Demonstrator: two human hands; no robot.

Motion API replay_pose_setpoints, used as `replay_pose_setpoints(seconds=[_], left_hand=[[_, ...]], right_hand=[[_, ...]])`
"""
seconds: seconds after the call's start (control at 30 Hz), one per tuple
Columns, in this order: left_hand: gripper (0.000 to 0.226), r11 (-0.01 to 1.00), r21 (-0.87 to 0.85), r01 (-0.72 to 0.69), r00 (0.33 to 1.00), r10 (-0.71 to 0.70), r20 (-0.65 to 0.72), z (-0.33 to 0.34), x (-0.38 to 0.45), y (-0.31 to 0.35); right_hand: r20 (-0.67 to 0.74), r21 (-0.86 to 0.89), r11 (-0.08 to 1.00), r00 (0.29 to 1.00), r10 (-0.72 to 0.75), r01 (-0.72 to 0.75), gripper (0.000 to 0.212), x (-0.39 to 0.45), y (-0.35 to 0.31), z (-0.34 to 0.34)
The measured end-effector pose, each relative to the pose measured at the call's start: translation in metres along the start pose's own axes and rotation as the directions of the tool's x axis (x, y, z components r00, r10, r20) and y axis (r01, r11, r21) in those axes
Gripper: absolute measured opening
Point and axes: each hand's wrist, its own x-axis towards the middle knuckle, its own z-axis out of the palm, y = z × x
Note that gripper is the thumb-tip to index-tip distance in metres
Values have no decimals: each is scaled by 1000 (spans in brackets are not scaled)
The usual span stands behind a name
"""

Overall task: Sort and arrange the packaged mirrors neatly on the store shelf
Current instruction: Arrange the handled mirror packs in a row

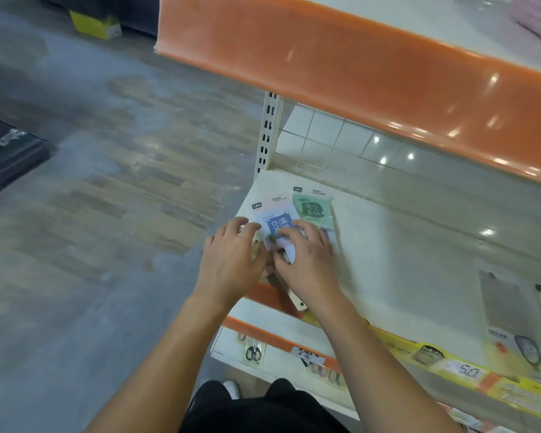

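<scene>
Two packaged mirrors lie at the left end of the white shelf (388, 245). The blue-and-pink package (275, 220) sits nearest the shelf's left edge. A green package (313, 210) lies just to its right, partly under it. My left hand (231, 260) rests on the left side of the blue package, fingers bent over its edge. My right hand (306, 257) covers its lower right part, fingers pressing on it. The lower halves of both packages are hidden by my hands.
An orange-fronted upper shelf (356, 73) overhangs the work area. A clear package (509, 310) lies at the shelf's right front. Price labels (466, 370) line the front rail, and scissors (253, 354) hang on the shelf below. The wooden aisle floor (107, 182) lies to the left.
</scene>
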Motion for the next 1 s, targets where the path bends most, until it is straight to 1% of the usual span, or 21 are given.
replay_pose_setpoints(seconds=[0.2, 0.33, 0.4, 0.5, 0.6, 0.83, 0.93, 1.0], left_hand=[[44, 998, -26, -52, 999, 52, 13, 3, -4, 4], [35, 994, -41, -99, 995, 99, -3, 7, -5, 18], [36, 990, -42, -137, 991, 137, 2, 8, -6, 27], [39, 982, -46, -182, 983, 183, 16, 12, -8, 43], [38, 971, -47, -232, 972, 234, 23, 17, -11, 61], [46, 942, -55, -332, 940, 336, 68, 34, -30, 109], [40, 928, -66, -367, 922, 373, 102, 48, -50, 137], [41, 922, -77, -381, 911, 388, 139, 57, -66, 155]], right_hand=[[24, 2, 999, 999, 38, -38, 39, -9, 2, -6], [-59, 35, 995, 993, 99, -97, 46, -20, 5, -18], [-81, 46, 993, 990, 113, -110, 49, -28, 9, -26], [-88, 63, 991, 989, 121, -115, 41, -36, 20, -39], [-104, 68, 989, 985, 135, -128, 40, -43, 32, -55], [-124, 143, 966, 964, 233, -215, 42, -81, 67, -91], [-139, 153, 952, 948, 286, -264, 42, -107, 89, -108], [-156, 162, 942, 935, 318, -294, 41, -126, 104, -120]])
